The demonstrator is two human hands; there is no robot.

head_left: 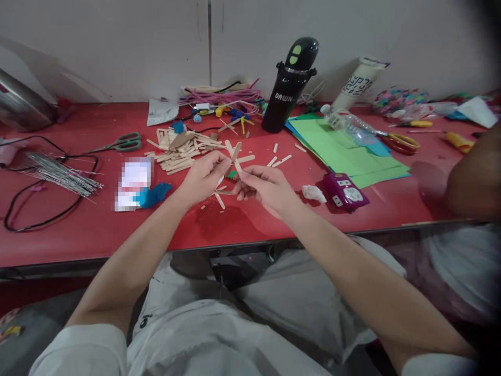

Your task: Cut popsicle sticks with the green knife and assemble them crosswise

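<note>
Both my hands meet over the front of the red table (pixel 78 230). My left hand (pixel 203 175) pinches a small star-like piece of crossed wooden craft sticks (pixel 236 155). My right hand (pixel 264 187) pinches the same piece from the right, its other fingers curled. Behind the hands lies a pile of loose craft sticks (pixel 182 149). A few short stick bits (pixel 219 199) are scattered on the table under the hands.
Green-handled scissors (pixel 124 141) and a bundle of thin wires (pixel 62 175) lie at the left. A black bottle (pixel 290 83) stands at the back. Green paper sheets (pixel 340 151), a maroon socket block (pixel 346 191) and yellow scissors (pixel 401 140) are on the right. Another person's arm (pixel 475 177) rests at the far right.
</note>
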